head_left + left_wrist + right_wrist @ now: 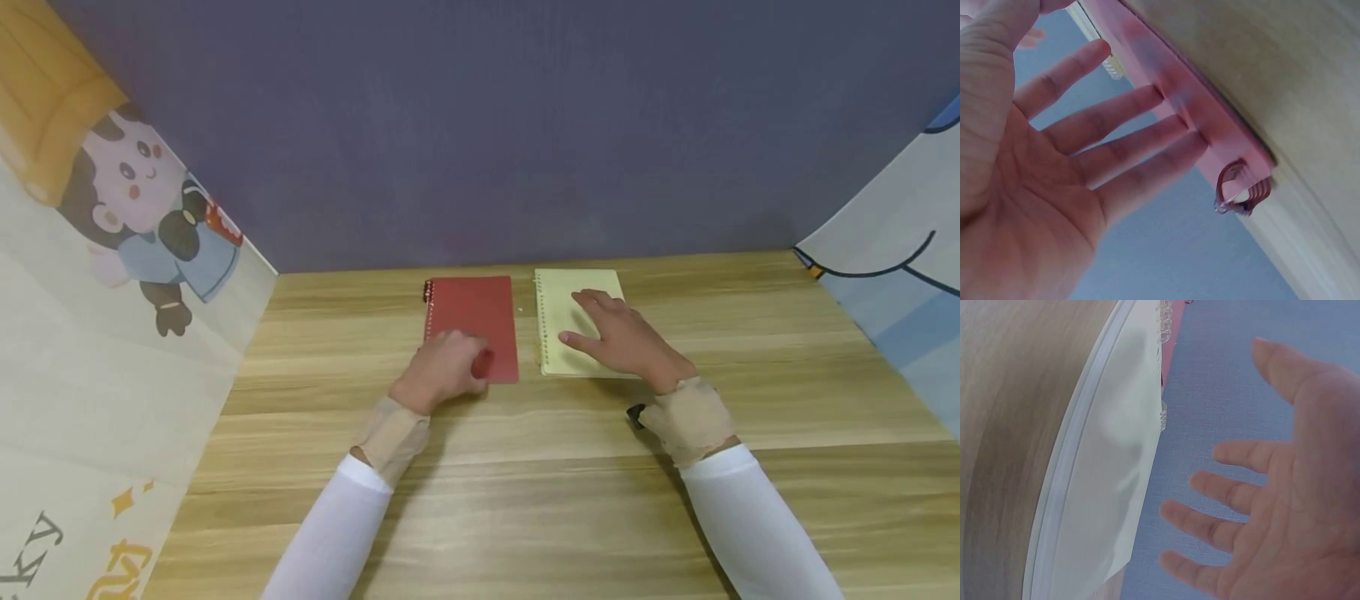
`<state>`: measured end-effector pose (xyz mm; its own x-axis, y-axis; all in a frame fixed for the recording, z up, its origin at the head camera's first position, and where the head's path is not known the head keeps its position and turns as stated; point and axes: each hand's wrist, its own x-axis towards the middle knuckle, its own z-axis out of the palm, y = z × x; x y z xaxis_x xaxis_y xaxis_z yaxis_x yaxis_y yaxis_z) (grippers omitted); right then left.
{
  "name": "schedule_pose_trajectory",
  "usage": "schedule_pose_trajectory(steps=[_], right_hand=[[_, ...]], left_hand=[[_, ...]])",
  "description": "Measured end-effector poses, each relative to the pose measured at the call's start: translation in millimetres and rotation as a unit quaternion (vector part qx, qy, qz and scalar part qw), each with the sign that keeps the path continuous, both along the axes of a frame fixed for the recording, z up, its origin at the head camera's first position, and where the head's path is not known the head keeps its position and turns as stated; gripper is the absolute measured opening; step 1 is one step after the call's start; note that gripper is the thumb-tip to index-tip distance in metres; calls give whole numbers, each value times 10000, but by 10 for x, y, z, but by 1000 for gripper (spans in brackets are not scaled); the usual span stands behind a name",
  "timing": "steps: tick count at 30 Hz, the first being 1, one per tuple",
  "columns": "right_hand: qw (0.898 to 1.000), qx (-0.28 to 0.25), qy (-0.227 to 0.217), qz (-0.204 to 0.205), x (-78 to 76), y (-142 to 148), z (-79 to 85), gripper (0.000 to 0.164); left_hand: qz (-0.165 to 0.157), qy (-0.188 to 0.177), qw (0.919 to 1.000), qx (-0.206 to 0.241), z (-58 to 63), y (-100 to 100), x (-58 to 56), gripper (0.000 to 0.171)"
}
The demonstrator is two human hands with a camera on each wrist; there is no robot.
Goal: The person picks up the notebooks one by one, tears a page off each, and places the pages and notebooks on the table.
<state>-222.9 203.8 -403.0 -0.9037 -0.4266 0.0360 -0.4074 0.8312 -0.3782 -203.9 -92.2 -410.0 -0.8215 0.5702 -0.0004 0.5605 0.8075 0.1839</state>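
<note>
A red spiral notebook (474,304) lies on the wooden table, its coil along the left side. My left hand (447,367) is over its lower part; in the left wrist view the fingers (1138,147) are spread and fairly straight, tips right at the red cover. To the right lies a pale yellow spiral notebook (562,292), coil also on its left. Above it hovers my right hand (626,337), palm down, thumb apart. The right wrist view shows those fingers (1210,528) loosely extended, with nothing held and a gap to the cover.
The wooden table (525,492) meets a blue-grey panel (495,133) just behind the notebooks. Side panels with cartoon prints stand at the left (112,333) and right (900,217). A narrow strip of table separates the two notebooks.
</note>
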Motion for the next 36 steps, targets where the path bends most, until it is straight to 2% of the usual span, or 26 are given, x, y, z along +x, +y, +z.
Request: schedule_pose_trajectory(steps=[3,12,18,23,26,31,36], right_hand=[[10000,-2,-29,4,-3,-1,3,80],[9999,-75,-58,111,3,6,-11,79],[9998,-34,-99,154,0,-1,-21,78],[9994,13,-37,349,-3,-28,-35,75],[9983,-34,180,553,5,-70,-47,68],[9938,-65,586,943,67,-257,-72,51],[9809,106,1047,1637,176,-517,-130,45]], left_hand=[[-29,-154,9999,-26,20,20,11,37],[-249,-358,9989,191,24,67,23,23],[-341,-297,9985,314,4,65,8,17],[-415,103,9991,7,-1,78,12,18],[-359,307,9989,-42,-7,90,14,22],[-61,455,9985,289,16,83,23,38],[234,600,9953,719,75,66,20,45]])
